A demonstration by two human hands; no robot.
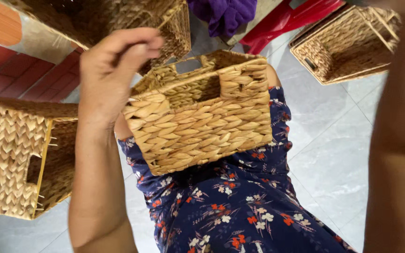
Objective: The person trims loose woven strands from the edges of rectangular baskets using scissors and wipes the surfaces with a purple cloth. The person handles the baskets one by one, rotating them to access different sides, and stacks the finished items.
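A rectangular woven straw basket (198, 126) with a cut-out handle hole rests tilted on my lap, over a dark blue flowered dress (240, 211). My left hand (111, 70) is raised at the basket's left corner, fingers pinched together against the thumb; nothing can be made out between them. The back of the hand touches or hides the basket's left rim. Of my right arm only the forearm (399, 140) shows along the right edge; the hand itself is out of frame.
Similar woven baskets stand around: one on its side at the left (5, 154), one at the top (118, 18), one at the upper right (348, 44). A purple cloth (223, 14) and a red plastic item (296, 18) lie beyond, on the grey tiled floor (333, 140).
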